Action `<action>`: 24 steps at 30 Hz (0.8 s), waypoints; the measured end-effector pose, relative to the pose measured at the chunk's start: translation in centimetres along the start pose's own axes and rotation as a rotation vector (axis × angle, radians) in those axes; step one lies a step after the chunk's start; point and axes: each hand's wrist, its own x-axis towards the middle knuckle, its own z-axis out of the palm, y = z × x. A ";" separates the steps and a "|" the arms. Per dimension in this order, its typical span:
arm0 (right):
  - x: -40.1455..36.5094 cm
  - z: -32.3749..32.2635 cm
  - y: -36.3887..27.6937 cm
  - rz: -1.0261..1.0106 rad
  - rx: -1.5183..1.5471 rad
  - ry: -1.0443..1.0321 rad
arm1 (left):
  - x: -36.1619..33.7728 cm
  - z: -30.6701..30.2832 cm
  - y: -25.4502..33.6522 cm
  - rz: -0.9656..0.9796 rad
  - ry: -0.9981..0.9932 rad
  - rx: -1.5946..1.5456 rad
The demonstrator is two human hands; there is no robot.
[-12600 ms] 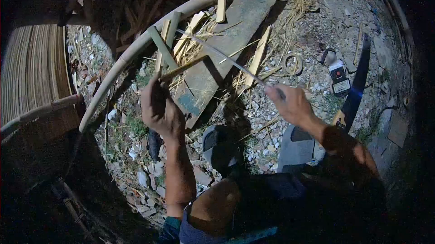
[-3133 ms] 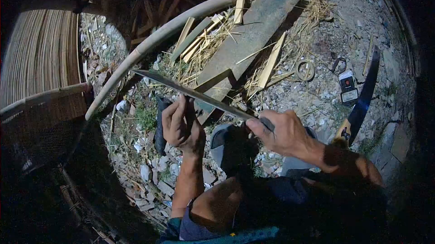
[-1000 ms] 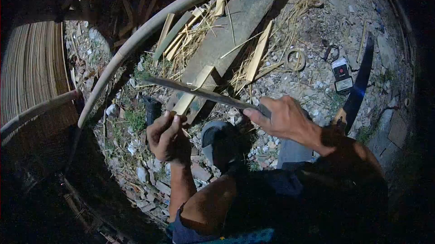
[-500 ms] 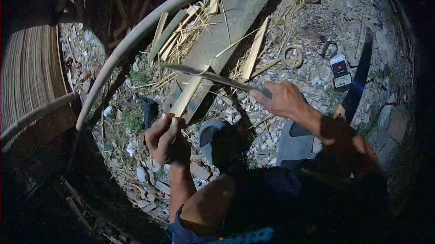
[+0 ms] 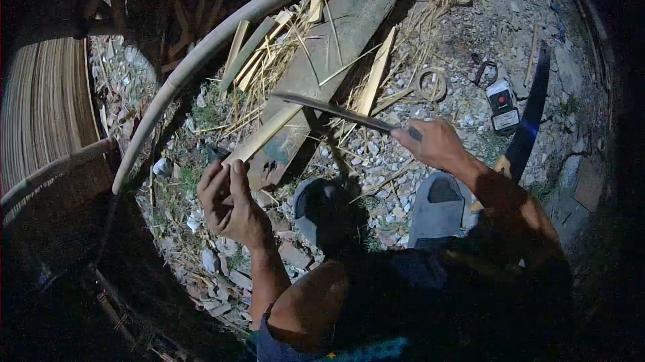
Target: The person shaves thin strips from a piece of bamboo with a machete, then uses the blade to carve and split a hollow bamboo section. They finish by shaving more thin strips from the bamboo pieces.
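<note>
My left hand (image 5: 232, 204) pinches the near end of a pale, split bamboo strip (image 5: 259, 139). The strip slopes up and away to the right over a worn wooden plank (image 5: 329, 43). In my right hand (image 5: 437, 143) is the handle of a knife (image 5: 336, 110) with a long, narrow, dark blade. Its blade points left and lies across the far end of the strip, where it hides the strip's tip. Thin shavings and several other pale strips (image 5: 379, 69) lie around the plank.
A curved pole (image 5: 181, 73) arches at the left beside a slatted bamboo panel (image 5: 50, 100). To the right, on gravel, lie a tape roll (image 5: 431, 85), a small black-and-white box (image 5: 501, 106) and a long dark blade (image 5: 531, 116) with a wooden handle. My sandals (image 5: 440, 204) are near.
My left hand has shifted left and slightly up with the bamboo strip. The knife has moved a little right, toward the strip's far end, and the curled shaving at the blade no longer shows.
</note>
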 end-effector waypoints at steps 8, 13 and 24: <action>-2.3 -2.8 -8.7 -0.025 0.163 -0.046 | 0.2 -2.8 -1.0 0.254 -0.237 0.139; -2.7 -4.0 -12.2 -0.125 0.263 -0.102 | 0.7 -2.4 -0.8 0.403 -0.292 -0.022; -2.9 -3.7 -11.6 -0.165 0.044 -0.007 | 0.4 -3.2 -1.9 0.395 -0.218 0.222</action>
